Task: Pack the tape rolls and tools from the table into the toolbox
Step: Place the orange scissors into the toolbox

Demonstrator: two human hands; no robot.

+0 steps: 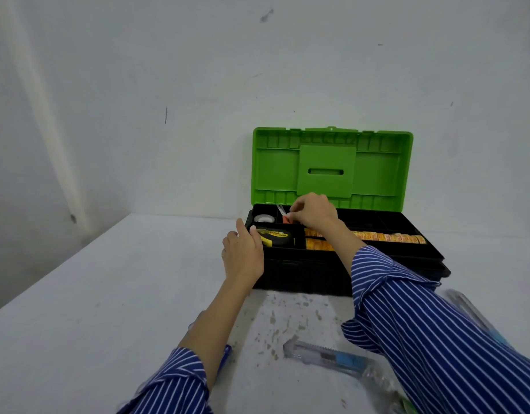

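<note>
right hand (pixel 313 211) reaches across the open toolbox (pixel 302 276) to a back compartment of its tray, fingertips pinched on a small orange-handled tool (pixel 285 219) whose pale metal end points up and away toward the green lid (pixel 332 165). its long axis runs roughly front to back, tilted, with the orange end low in the compartment, so i judge it is being set down there. left hand (pixel 243 255) rests on the near-left corner of the toolbox, fingers straight and together, thumb over the rim beside the yellow and black tape measure (pixel 275 236), steadying the box.

a whitish tape roll (pixel 263 218) lies flat in the back-left compartment, just left of the tool. a row of yellow tape rolls (pixel 389 236) fills the long front compartment on the right.

on the table (pixel 108 294), near the body, a clear-cased utility knife (pixel 326 355) with a blue slider lies under the right forearm, its long axis running left to right; the right hand is the nearer one once it draws back. another clear item (pixel 467 309) lies further right, partly hidden by the striped sleeve (pixel 437 330).

the tape measure carries a label, but its writing is too small to read; no brand is legible anywhere.
</note>
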